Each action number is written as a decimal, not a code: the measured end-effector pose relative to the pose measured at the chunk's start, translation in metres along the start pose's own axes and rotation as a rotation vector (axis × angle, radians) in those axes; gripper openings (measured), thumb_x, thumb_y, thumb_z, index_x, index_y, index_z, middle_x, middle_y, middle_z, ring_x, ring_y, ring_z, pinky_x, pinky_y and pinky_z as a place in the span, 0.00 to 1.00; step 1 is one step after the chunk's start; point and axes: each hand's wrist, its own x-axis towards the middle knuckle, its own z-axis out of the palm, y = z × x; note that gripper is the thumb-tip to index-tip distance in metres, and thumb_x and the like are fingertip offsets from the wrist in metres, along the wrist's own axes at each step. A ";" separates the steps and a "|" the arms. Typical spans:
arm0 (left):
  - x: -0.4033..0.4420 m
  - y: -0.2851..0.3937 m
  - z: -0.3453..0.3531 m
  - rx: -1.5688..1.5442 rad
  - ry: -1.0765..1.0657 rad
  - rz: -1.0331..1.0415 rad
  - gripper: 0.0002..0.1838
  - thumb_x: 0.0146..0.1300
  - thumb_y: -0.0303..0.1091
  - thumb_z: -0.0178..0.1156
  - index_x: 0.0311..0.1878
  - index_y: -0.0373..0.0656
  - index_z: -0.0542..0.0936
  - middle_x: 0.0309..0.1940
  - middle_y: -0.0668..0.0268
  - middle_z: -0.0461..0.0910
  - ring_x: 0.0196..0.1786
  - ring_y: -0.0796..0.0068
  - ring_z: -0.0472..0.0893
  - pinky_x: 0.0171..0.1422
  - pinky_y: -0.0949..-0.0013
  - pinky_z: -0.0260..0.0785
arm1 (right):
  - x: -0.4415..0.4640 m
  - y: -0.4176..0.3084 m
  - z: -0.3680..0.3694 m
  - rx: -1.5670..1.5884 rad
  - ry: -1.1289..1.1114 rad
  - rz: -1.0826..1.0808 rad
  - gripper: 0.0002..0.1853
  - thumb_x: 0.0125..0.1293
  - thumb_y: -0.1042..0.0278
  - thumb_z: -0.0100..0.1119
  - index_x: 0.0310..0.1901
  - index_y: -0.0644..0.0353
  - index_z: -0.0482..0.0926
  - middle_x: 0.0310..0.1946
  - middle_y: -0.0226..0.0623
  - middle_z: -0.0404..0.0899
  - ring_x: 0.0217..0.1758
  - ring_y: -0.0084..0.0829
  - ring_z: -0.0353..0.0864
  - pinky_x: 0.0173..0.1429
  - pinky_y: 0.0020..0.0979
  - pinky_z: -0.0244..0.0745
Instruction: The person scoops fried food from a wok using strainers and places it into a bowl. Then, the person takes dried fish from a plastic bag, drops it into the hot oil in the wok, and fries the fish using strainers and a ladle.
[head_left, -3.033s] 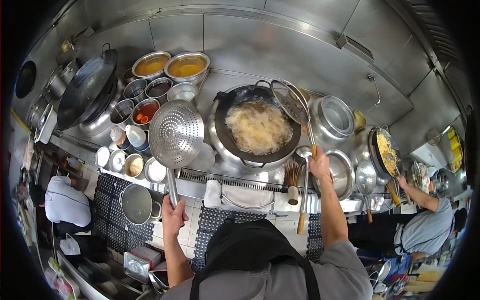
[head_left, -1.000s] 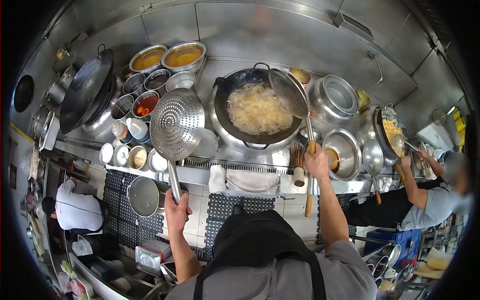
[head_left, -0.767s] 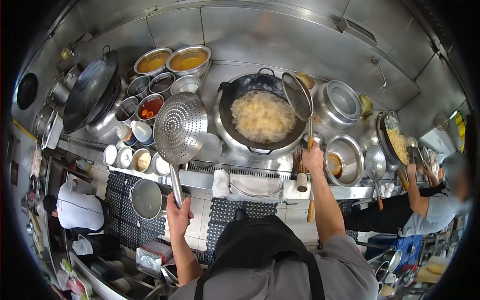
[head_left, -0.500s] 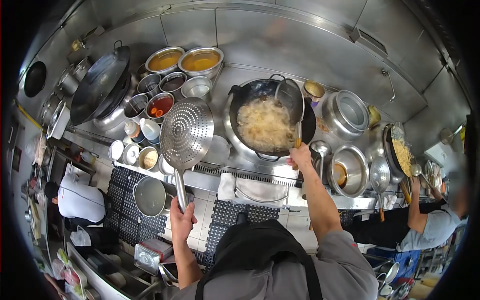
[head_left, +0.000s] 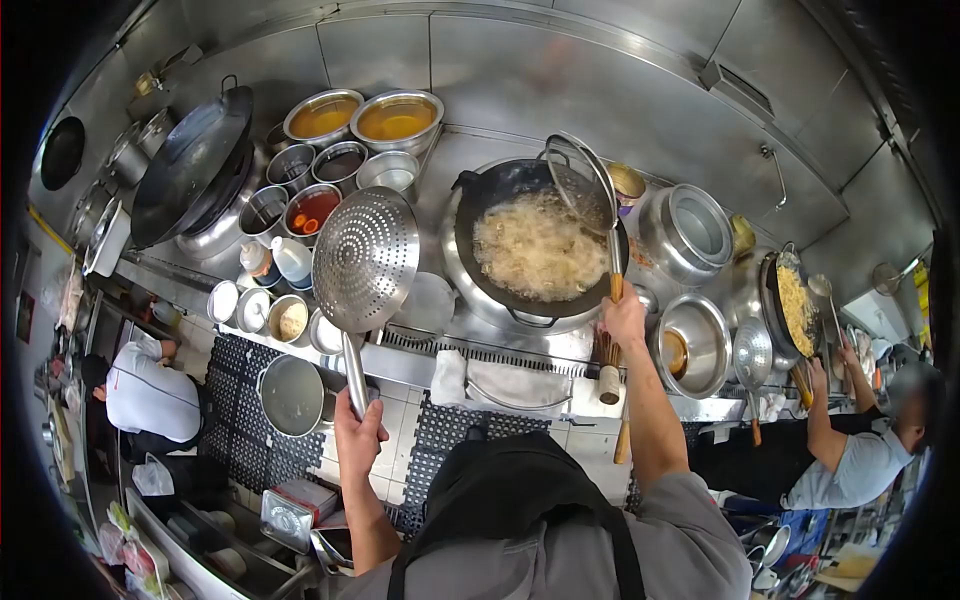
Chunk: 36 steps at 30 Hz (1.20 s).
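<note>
My left hand (head_left: pixel 358 440) is closed round the metal handle of a big perforated skimmer (head_left: pixel 366 260), which is held up to the left of the wok. My right hand (head_left: pixel 623 316) grips the wooden handle of a round mesh strainer (head_left: pixel 584 192). The strainer's head is tilted over the back right rim of the black wok (head_left: pixel 470 185). Inside the wok, pale foaming liquid (head_left: pixel 535 245) bubbles around food that I cannot make out. A bamboo wok brush (head_left: pixel 608 372) sits just below my right hand, at the stove's front edge.
Two bowls of yellow liquid (head_left: pixel 398 118) and several metal pots stand at the back left. A large empty-looking wok (head_left: pixel 195 165) leans farther left. Right of my wok is a steel bowl (head_left: pixel 695 345). A co-worker (head_left: pixel 840 450) works at a noodle-filled wok (head_left: pixel 795 310); another person (head_left: pixel 150 390) bends at left.
My right hand has shifted right, and the mesh strainer has moved right and tipped more upright, its head rising at the wok's back rim. The left hand still holds the skimmer.
</note>
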 end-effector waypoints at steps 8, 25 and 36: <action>0.019 0.005 0.007 0.024 -0.033 0.021 0.19 0.69 0.29 0.61 0.58 0.33 0.69 0.23 0.73 0.70 0.17 0.85 0.70 0.19 0.78 0.60 | -0.006 0.031 -0.042 -0.011 0.121 -0.020 0.23 0.64 0.73 0.58 0.62 0.62 0.73 0.25 0.37 0.80 0.19 0.29 0.82 0.24 0.33 0.78; 0.034 0.015 0.024 0.091 -0.062 0.027 0.21 0.68 0.28 0.62 0.60 0.33 0.69 0.24 0.72 0.71 0.18 0.85 0.70 0.20 0.77 0.62 | -0.001 0.041 -0.042 0.060 0.215 0.123 0.25 0.64 0.69 0.58 0.64 0.61 0.72 0.29 0.44 0.83 0.24 0.37 0.85 0.32 0.37 0.80; 0.037 0.020 0.024 0.127 -0.047 0.065 0.25 0.67 0.28 0.62 0.64 0.32 0.67 0.28 0.69 0.74 0.18 0.83 0.71 0.21 0.76 0.64 | 0.055 0.103 -0.059 -0.043 0.010 0.530 0.21 0.63 0.68 0.57 0.58 0.66 0.72 0.41 0.64 0.83 0.47 0.61 0.84 0.54 0.55 0.78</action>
